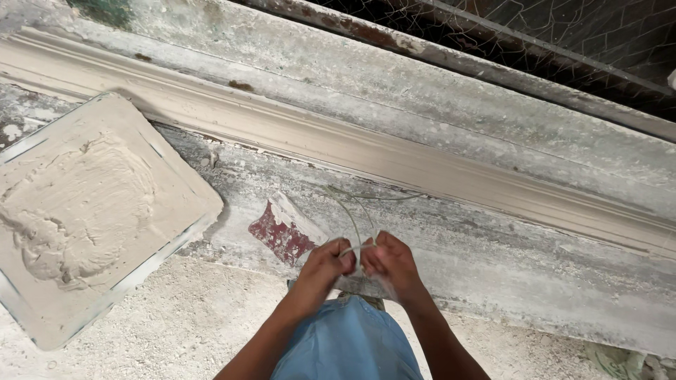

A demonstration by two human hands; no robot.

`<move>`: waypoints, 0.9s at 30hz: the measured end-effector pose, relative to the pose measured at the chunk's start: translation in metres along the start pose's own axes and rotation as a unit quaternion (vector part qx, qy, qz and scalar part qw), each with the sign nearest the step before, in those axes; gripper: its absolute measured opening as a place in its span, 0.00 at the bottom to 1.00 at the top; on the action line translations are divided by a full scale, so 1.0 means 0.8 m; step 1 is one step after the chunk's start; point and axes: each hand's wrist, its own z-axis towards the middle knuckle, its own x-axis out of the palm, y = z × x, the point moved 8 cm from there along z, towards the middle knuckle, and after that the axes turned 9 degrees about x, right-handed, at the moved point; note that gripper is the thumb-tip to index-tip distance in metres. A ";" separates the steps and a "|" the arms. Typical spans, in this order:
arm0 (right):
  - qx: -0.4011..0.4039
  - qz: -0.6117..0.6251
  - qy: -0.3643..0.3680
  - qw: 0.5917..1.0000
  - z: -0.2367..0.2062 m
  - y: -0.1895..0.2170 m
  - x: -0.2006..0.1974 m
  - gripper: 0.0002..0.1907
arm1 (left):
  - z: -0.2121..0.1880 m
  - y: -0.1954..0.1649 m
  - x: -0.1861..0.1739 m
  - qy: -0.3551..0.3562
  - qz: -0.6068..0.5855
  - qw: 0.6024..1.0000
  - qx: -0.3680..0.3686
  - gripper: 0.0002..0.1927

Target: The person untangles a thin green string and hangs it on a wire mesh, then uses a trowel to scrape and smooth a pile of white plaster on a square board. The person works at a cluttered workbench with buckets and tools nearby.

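Head view, looking down. Both hands are held together low in the centre, over a blue garment [348,345] at the bottom edge. The left hand [327,264] is closed, with pale fibre strands [352,218] pinched at the thumb side. The right hand [389,262] is also closed, gripping the same strands just beside the left; knuckles of both are nearly touching. The strands are seen running up from the hands in thin loops and ending against the lower edge of a long moulded strip [338,144], which is laid diagonally from upper left to right and is coated in wet beige plaster. The strip is seated on a grey, dust-crusted bench [507,260]. Just left of the hands, a small scraper with a dark red patch [282,236] is lying flat on the bench, partly plaster-smeared. Further left, well apart from the hands, a square board [179,193] is placed, tilted as a diamond, its edges bare and pale; a mound of wet plaster [77,211] is spread over its middle. Below it, a rough whitish floor [176,324] is visible. Upper right, wire mesh [563,35] is seen behind a rusted rail [394,39]. No packages, labels or signs can be made out; the red patch is the only coloured marking.
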 end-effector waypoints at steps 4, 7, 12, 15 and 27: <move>-0.028 -0.233 -0.116 0.965 -0.005 0.006 -0.015 0.09 | 0.008 -0.038 -0.015 -0.079 0.322 0.939 0.088 0.11; -0.069 -0.134 -0.079 0.985 -0.008 0.010 -0.008 0.06 | 0.008 -0.022 -0.031 -0.179 0.087 0.980 -0.014 0.13; 0.000 0.092 -0.103 0.990 -0.001 -0.008 -0.028 0.05 | -0.005 -0.041 0.018 0.071 -0.035 0.995 0.058 0.11; 0.000 0.129 -0.047 0.990 0.000 -0.005 -0.025 0.06 | -0.015 -0.036 0.027 0.135 0.044 0.986 0.090 0.11; -0.143 -0.182 -0.112 0.966 -0.019 0.023 -0.039 0.05 | 0.018 0.017 -0.021 -0.129 -0.025 0.990 -0.047 0.15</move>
